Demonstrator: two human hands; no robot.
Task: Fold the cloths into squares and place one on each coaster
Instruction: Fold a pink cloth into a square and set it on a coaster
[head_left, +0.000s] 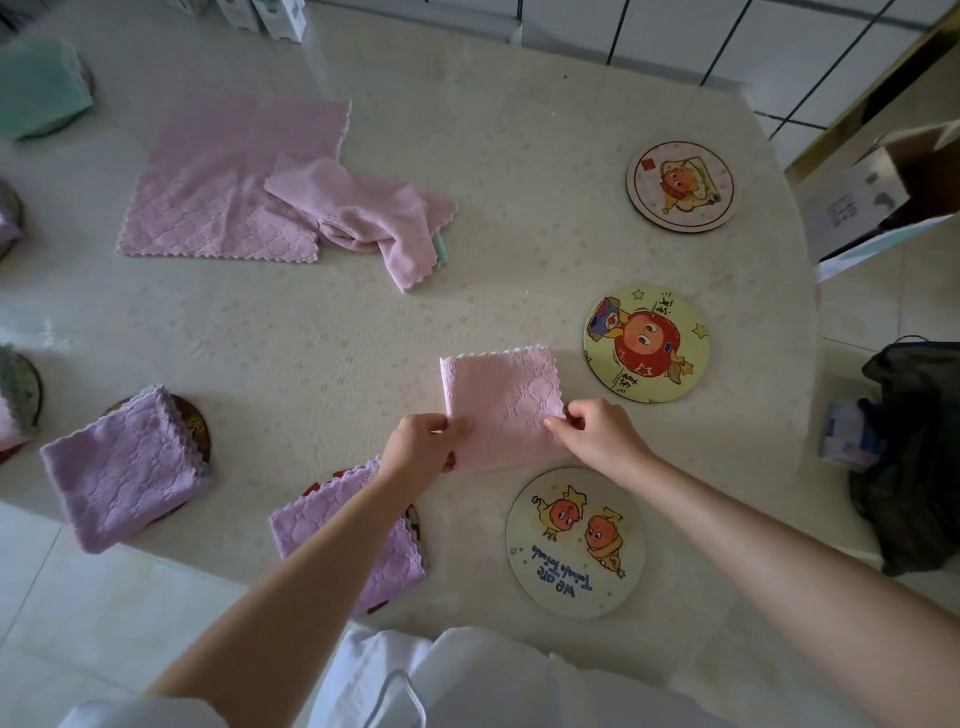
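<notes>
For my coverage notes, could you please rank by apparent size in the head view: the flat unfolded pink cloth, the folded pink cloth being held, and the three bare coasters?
1. flat unfolded pink cloth
2. nearest bare coaster
3. folded pink cloth and middle bare coaster: look alike
4. farthest bare coaster, though distance may shrink it

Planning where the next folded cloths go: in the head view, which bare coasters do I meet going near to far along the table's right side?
Round two-tomato coaster → yellow-green single-tomato coaster → pale pink-rimmed coaster.
</notes>
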